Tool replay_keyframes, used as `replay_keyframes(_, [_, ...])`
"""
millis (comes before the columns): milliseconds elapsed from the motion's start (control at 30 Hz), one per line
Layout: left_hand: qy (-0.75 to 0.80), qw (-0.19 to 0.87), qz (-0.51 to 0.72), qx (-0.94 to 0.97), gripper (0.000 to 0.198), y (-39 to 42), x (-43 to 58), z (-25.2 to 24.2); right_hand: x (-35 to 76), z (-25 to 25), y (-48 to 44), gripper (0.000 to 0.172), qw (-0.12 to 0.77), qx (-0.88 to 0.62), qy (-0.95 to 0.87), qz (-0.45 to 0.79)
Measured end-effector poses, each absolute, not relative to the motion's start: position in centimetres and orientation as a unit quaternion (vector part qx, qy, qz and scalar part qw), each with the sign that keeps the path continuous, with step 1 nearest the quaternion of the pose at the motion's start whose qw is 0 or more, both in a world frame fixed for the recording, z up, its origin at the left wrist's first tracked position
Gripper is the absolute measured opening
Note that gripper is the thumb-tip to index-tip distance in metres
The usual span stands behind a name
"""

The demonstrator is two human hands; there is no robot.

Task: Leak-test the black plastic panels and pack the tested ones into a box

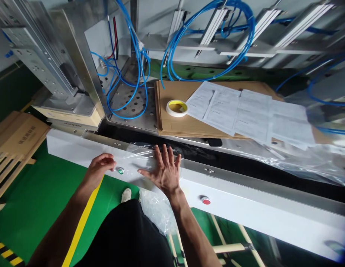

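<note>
Head view: the clear plastic film (141, 154), thin, glossy and crinkled, lies across the top of the white rail (245, 200). More of it hangs bunched below the rail's front face.

The right hand (164, 172) lies palm-down on the film on top of the rail, its fingers (164, 154) spread wide apart and flat. The left hand (101, 167) rests on the rail at the film's left edge with its fingers (109, 163) curled together. I cannot tell whether they pinch the film.

A round green button (120, 171) sits in the rail just beside the left hand, and a red button (206, 200) sits further right on the rail's face.

Behind the rail lie a flat brown cardboard sheet (172, 126), a pale tape roll (176, 108) and printed paper sheets (245, 115). Behind the rail too, looped blue hoses (133, 74) hang over a perforated metal plate (128, 98).

Below the rail is a glossy green floor (36, 196) with a yellow line (80, 222).
</note>
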State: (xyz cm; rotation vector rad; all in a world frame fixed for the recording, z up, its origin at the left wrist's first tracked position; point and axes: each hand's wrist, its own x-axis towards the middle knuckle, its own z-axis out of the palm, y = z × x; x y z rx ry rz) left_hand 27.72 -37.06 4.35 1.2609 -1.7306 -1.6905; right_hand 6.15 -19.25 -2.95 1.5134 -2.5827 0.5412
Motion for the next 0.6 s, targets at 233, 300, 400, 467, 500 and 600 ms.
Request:
replay_keyframes(233, [-0.638,0.152,-0.601,0.457,0.06,-37.3,25.6,4.6,6.1,-3.0,-19.1,0.117,0.051,0.518,-0.839,0.158])
replay_keyframes(300, [-0.643,0.137,-0.595,0.462,0.062,-37.7,24.6,4.3,6.1,-3.0,-19.1,0.118,0.055,0.519,-0.838,0.158])
replay_keyframes(400, [-0.643,0.134,-0.592,0.466,0.062,-38.2,23.3,3.8,6.2,-2.8,-19.2,0.118,0.061,0.524,-0.834,0.161])
replay_keyframes(467, [-0.643,0.141,-0.594,0.462,0.063,-38.4,22.6,3.4,6.2,-2.8,-19.1,0.116,0.06,0.524,-0.834,0.163])
replay_keyframes(500, [-0.643,0.144,-0.597,0.458,0.063,-38.5,22.4,3.3,6.2,-2.7,-19.1,0.115,0.059,0.523,-0.834,0.164])
replay_keyframes(600, [-0.635,0.147,-0.614,0.446,0.057,-38.6,21.9,3.5,6.3,-2.7,-19.0,0.113,0.058,0.523,-0.833,0.169])
